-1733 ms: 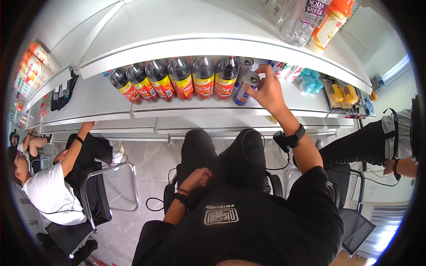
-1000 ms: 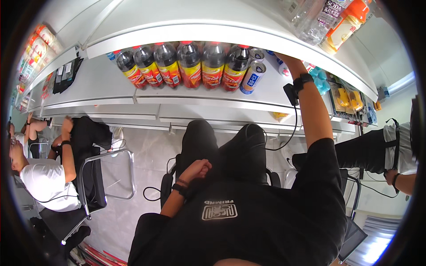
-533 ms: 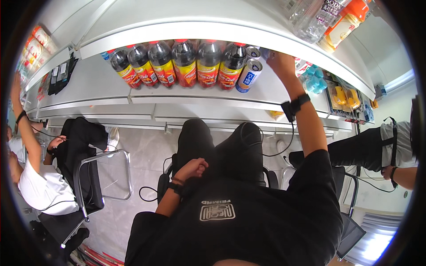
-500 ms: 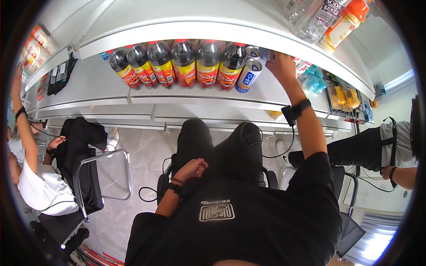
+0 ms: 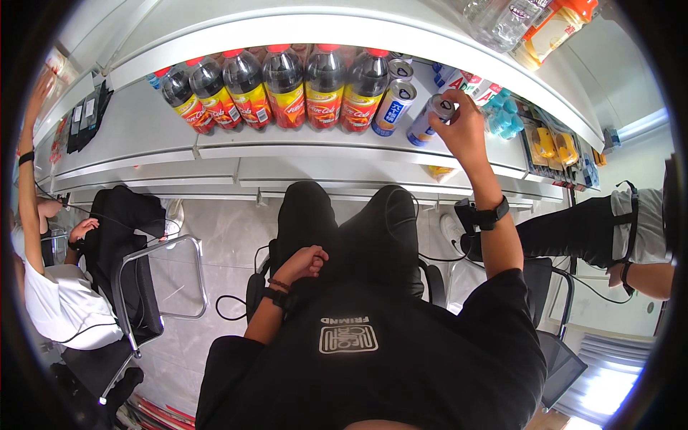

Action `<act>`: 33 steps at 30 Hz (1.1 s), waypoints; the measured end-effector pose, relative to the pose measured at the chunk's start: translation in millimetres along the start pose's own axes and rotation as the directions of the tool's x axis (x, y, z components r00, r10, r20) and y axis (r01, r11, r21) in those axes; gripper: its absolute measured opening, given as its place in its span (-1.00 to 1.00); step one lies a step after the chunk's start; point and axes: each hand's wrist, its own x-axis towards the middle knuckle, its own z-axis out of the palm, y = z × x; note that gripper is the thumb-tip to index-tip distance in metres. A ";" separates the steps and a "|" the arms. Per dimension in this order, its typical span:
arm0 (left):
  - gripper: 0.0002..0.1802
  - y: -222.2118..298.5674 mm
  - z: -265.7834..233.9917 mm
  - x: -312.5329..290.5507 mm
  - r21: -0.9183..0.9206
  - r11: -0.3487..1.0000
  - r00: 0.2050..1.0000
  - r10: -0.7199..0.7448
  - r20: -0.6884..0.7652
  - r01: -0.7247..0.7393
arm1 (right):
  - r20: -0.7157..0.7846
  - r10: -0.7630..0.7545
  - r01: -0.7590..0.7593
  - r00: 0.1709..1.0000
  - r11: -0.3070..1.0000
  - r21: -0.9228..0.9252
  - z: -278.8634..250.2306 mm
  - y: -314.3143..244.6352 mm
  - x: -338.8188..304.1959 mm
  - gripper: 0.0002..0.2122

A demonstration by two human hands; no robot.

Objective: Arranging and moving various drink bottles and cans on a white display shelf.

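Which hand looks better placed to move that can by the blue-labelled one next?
Probably the right hand: its thumb and fingers are around the top of the can. The left hand is curled close to the body, away from the shelf.

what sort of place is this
Probably a shop, or a room set up like one: white shelves carry a row of red-capped drink bottles, with drink cans beside them.
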 end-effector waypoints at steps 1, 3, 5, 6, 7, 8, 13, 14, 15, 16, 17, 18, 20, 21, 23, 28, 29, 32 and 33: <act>-0.66 -0.7 -0.2 0.1 0.001 1.000 1.000 0.001 -0.002 -0.001 | -0.001 0.000 0.000 1.000 1.000 0.002 3.2 -1.3 -1.3 -0.58; -0.66 -2.9 -0.8 1.0 -0.002 1.000 1.000 0.021 0.003 -0.021 | -0.003 0.089 -0.088 0.996 0.990 0.109 10.4 -5.3 -3.9 -0.51; -0.67 -2.3 0.7 0.8 0.000 1.000 1.000 0.022 0.001 -0.022 | -0.028 0.028 -0.024 0.999 0.994 0.108 19.2 4.9 -8.1 -0.44; -0.67 -1.9 1.6 1.1 -0.001 1.000 1.000 0.024 -0.001 -0.024 | -0.021 0.056 -0.052 0.998 0.986 0.161 22.9 8.8 -10.0 -0.43; -0.67 -2.0 2.6 0.3 0.000 1.000 1.000 0.021 -0.001 -0.021 | -0.011 0.085 -0.081 0.996 0.974 0.214 24.9 10.4 -11.5 -0.41; -0.67 -1.7 3.9 -0.5 0.018 1.000 1.000 0.024 -0.015 -0.024 | 0.165 0.188 -0.210 0.968 0.969 0.130 22.7 15.4 -11.4 -0.38; -0.68 -0.6 4.6 -4.2 0.042 0.999 0.999 0.024 -0.042 -0.022 | 0.178 0.195 -0.229 0.965 0.953 0.199 26.4 8.3 -28.7 -0.40; -0.68 -1.1 4.0 -4.8 0.044 0.999 0.999 0.030 -0.038 -0.028 | 0.135 0.187 -0.210 0.973 0.960 0.187 26.4 7.6 -31.0 -0.40; -0.68 -1.9 3.1 -5.7 0.048 0.998 0.999 0.035 -0.033 -0.033 | 0.091 0.179 -0.192 0.980 0.966 0.174 26.9 7.3 -32.8 -0.41; -0.68 -0.6 2.7 -6.0 0.063 0.998 0.999 0.031 -0.034 -0.029 | 0.065 0.229 -0.237 0.971 0.951 0.198 27.0 10.3 -34.1 -0.36; -0.67 0.4 3.0 -5.8 0.058 0.998 0.999 0.027 -0.034 -0.025 | 0.051 0.240 -0.246 0.969 0.948 0.201 30.6 16.3 -34.2 -0.36; -0.67 0.9 3.5 -5.5 0.056 0.998 0.999 0.022 -0.036 -0.020 | 0.020 0.243 -0.242 0.970 0.944 0.226 36.1 24.1 -32.9 -0.36; -0.67 -4.2 -2.5 -1.1 0.077 0.997 0.999 0.023 -0.030 -0.021 | -0.019 0.295 -0.283 0.955 0.931 0.230 42.2 27.0 -28.5 -0.37; -0.66 -8.5 -5.9 0.0 0.065 0.997 0.999 0.035 -0.022 -0.034 | -0.006 0.345 -0.338 0.939 0.923 0.184 49.7 32.1 -25.5 -0.36; -0.67 -5.7 1.4 0.0 0.115 0.993 0.998 0.038 -0.041 -0.033 | -0.091 0.318 -0.292 0.944 0.930 0.224 67.9 53.7 -24.3 -0.35; -0.72 -11.3 2.0 -0.1 0.116 0.989 0.990 0.099 -0.102 -0.087 | -0.127 0.287 -0.267 0.949 0.951 0.158 93.8 57.2 5.4 -0.36; -0.72 -12.3 1.9 -0.3 0.123 0.984 0.981 0.143 -0.130 -0.127 | -0.112 0.317 -0.298 0.942 0.941 0.162 101.7 58.1 16.5 -0.35; -0.73 -2.5 6.6 3.2 0.151 0.987 0.982 0.088 -0.165 -0.063 | 0.001 0.548 -0.509 0.837 0.776 0.372 116.6 83.0 54.5 -0.37; -0.74 -0.8 7.2 4.0 0.138 0.989 0.980 0.071 -0.186 -0.045 | 0.089 0.630 -0.597 0.771 0.667 0.445 119.9 86.3 70.7 -0.41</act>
